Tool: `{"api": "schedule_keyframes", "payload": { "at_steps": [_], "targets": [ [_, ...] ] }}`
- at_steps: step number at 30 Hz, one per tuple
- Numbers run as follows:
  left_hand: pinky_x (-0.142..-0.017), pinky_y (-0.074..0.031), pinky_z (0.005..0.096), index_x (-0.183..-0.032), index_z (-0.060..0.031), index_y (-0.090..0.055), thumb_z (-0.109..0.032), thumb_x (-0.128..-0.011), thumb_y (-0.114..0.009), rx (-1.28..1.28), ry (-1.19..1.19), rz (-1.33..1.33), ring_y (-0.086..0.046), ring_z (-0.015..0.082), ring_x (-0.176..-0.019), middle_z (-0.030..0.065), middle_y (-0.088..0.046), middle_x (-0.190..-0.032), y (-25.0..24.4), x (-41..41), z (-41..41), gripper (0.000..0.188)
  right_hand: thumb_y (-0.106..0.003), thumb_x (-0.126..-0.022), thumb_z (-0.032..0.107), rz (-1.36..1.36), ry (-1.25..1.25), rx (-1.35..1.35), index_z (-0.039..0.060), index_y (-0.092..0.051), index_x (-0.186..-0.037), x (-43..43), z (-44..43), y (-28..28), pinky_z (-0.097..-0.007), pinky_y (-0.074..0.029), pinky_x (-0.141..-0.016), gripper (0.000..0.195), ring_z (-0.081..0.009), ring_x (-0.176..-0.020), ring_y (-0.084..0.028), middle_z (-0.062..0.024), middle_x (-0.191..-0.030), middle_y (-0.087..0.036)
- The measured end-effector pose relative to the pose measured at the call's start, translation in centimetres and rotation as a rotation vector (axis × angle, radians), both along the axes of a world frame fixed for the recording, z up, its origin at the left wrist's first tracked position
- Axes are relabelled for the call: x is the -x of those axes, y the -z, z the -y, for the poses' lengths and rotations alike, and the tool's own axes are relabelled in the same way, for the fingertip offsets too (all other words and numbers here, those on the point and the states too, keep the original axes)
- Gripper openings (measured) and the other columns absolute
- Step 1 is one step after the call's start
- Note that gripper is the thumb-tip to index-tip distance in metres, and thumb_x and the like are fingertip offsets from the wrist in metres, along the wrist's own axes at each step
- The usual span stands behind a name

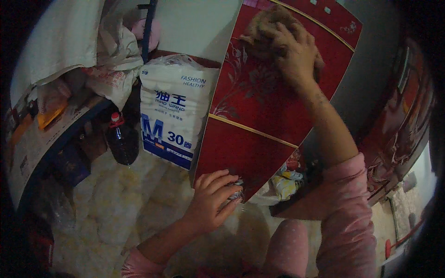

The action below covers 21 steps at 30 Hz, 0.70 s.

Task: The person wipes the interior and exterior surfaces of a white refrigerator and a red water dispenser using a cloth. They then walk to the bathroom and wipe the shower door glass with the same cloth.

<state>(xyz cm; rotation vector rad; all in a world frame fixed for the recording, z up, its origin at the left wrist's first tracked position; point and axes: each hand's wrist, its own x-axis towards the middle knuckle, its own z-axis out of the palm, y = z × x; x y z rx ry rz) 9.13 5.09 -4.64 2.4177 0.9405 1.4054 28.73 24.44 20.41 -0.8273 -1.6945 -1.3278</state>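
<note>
A tall red panel (257, 100) with gold strips and a dark flower pattern stands in front of me. Near its upper part my right hand (295, 52) presses a crumpled brown cloth (267, 31) against the red face, fingers spread over the cloth. My left hand (215, 198) lies at the panel's lower end, its fingers bent over a small shiny piece (236, 191) that they partly cover; whether they grip it cannot be told.
Left of the panel stands a plastic-wrapped pack of paper rolls (174, 114). Beside it is a dark bottle with a red cap (121, 142). A shelf with a white bag (114, 83) is farther left. A yellow and white packet (286, 184) lies right of the panel's lower end.
</note>
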Motion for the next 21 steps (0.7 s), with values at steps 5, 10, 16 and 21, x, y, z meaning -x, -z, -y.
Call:
{"api": "schedule_keyframes", "payload": {
  "at_steps": [5,10,16,21],
  "targets": [
    [-0.098,-0.027,0.0476,-0.105,-0.0083,-0.062,-0.022,-0.082,-0.063,-0.013,-0.009,0.065,-0.043,0.0278,-0.120,0.0067,-0.055,-0.120,0.5,0.3,-0.2,0.027,-0.067,-0.070,0.022,0.380,0.028,0.288,0.0194,-0.053,-0.124,5.3,-0.4,9.3,-0.0486,-0.037,-0.090,0.057,-0.0316,-0.119,-0.040,-0.0087,-0.131,-0.043],
    [-0.099,-0.029,0.0448,-0.103,-0.0076,-0.064,-0.020,-0.081,-0.065,-0.029,0.007,0.069,-0.047,0.0289,-0.117,0.0089,-0.058,-0.117,0.0,0.6,0.2,0.026,-0.060,-0.075,0.020,0.649,-0.078,0.623,0.0201,-0.055,-0.121,3.3,1.3,12.3,-0.0476,-0.036,-0.091,0.046,-0.0298,-0.119,-0.041,-0.0077,-0.129,-0.045],
    [-0.099,-0.030,0.0438,-0.104,-0.0077,-0.064,-0.019,-0.081,-0.065,0.024,0.005,0.097,-0.048,0.0280,-0.116,0.0091,-0.058,-0.116,1.1,0.9,-0.6,0.025,-0.062,-0.071,0.014,0.385,-0.006,0.152,0.0189,-0.056,-0.121,1.5,-0.5,2.7,-0.0479,-0.037,-0.094,0.050,-0.0336,-0.118,-0.043,-0.0095,-0.128,-0.047],
    [-0.099,-0.031,0.0440,-0.104,-0.0070,-0.064,-0.018,-0.081,-0.064,0.056,0.012,0.089,-0.048,0.0281,-0.116,0.0093,-0.058,-0.116,2.5,1.2,-1.6,0.026,-0.060,-0.073,0.012,0.092,0.031,-0.045,0.0186,-0.054,-0.125,3.1,-2.2,-1.0,-0.0457,-0.037,-0.097,0.052,-0.0368,-0.117,-0.043,-0.0120,-0.130,-0.046]
  ]
}}
